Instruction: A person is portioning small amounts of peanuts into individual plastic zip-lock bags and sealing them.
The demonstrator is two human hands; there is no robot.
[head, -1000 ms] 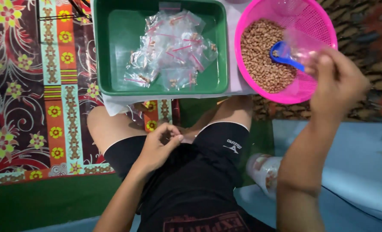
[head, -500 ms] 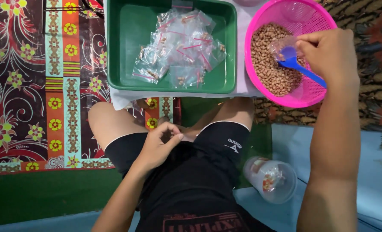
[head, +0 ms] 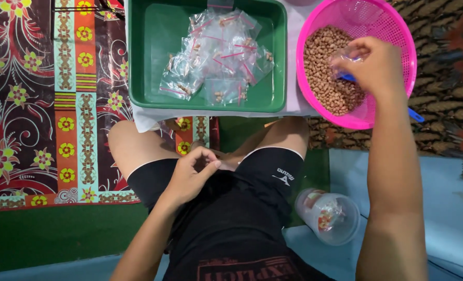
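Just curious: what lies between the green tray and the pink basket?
In the head view, only a strip of white cloth separates the green tray from the pink basket.

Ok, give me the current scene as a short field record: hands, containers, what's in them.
left hand: resting in the lap, fingers curled, empty as far as can be seen
right hand: in the pink basket, on a blue scoop and a small clear bag
basket contents: peanuts
green tray: pile of small zip bags
floor by right leg: clear plastic cup on its side
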